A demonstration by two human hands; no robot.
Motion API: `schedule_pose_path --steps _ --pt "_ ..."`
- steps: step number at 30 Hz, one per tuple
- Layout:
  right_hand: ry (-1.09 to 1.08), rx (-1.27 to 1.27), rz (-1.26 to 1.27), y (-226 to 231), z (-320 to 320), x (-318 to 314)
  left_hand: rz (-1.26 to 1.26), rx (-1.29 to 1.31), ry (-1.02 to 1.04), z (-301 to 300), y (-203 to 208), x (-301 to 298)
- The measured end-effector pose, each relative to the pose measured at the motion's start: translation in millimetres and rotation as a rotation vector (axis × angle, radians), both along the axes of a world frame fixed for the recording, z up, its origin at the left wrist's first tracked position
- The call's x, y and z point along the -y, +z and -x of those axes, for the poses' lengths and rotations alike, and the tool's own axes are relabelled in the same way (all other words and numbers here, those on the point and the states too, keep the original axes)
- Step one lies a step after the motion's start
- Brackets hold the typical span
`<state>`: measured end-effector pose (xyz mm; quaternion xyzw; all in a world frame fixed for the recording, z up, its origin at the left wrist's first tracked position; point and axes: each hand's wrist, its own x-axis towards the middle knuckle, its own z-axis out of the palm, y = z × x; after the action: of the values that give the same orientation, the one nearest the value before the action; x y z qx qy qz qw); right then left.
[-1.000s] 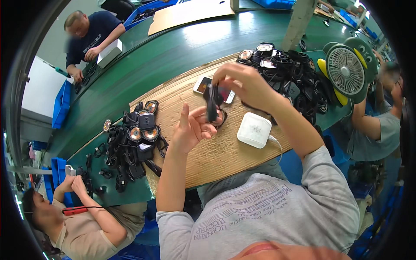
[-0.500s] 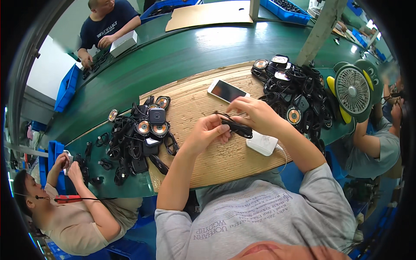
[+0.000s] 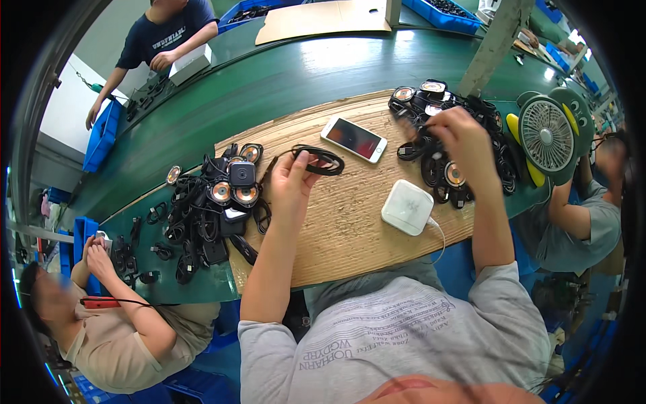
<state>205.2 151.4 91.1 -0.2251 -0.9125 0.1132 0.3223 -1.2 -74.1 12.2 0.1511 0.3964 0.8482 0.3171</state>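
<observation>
My left hand [image 3: 294, 176] is closed on a coiled black cable [image 3: 321, 160], its loops held above the cardboard-topped work area [image 3: 336, 236]. Toward the right pile of black cabled devices [image 3: 471, 124] reaches my right hand [image 3: 464, 135]. Its fingers are pinched together, blurred by motion, with something dark at the tips that I cannot make out. Between the hands lies a white-framed phone [image 3: 354, 139]. A white square rounded device [image 3: 408, 207] with a white cord rests nearer to me. Left of my left hand sits another pile of black devices [image 3: 242, 175] with copper-coloured discs.
A green fan shaped like an animal [image 3: 548, 135] stands at the right. The green belt [image 3: 282, 94] runs behind, with a post [image 3: 494, 54] rising beside it. Co-workers sit left [image 3: 128, 337] and right [image 3: 579, 229]; another stands far left [image 3: 165, 34]. Blue bins [image 3: 104, 138] are around.
My hands have parted: the left moved left with the cable, now in wider loops. The right moved right to the pile. The white device now shows fully. The far co-worker's arm reaches toward the blue bin.
</observation>
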Motion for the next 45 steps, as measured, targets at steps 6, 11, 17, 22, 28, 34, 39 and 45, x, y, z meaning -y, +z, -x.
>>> schedule_pose_path --steps 6,11,17,22,28,34,39,45 --pt "-0.172 -0.029 0.194 21.4 -18.9 2.2 0.145 -0.066 -0.109 -5.2 -16.1 -7.4" --pt "0.229 -0.061 0.27 -20.8 23.5 37.7 0.212 -0.117 -0.102 -8.9 -23.5 -2.5" --pt "0.363 0.074 0.116 -64.6 65.4 69.4 0.179 -0.092 -0.033 -20.0 -29.3 -15.4" --pt "0.404 0.091 0.391 -85.7 68.8 60.8 0.183 -0.139 -0.111 -27.0 -27.6 -29.7" --pt "0.398 -0.043 -0.341 -78.4 64.1 37.7 0.337 -0.078 -0.361 -8.5 -29.0 -21.7" --pt "0.407 0.117 -0.02 -58.8 22.1 46.0 0.375 -0.17 -0.432 -13.5 -20.5 -17.9" --pt "0.314 0.366 0.2 -71.6 -35.6 52.9 0.448 -0.359 -0.403 -16.5 -17.6 -16.0" --pt "0.321 0.127 0.231 -99.9 -31.2 66.4 0.5 -0.371 -0.536 -16.2 -15.1 -18.6"
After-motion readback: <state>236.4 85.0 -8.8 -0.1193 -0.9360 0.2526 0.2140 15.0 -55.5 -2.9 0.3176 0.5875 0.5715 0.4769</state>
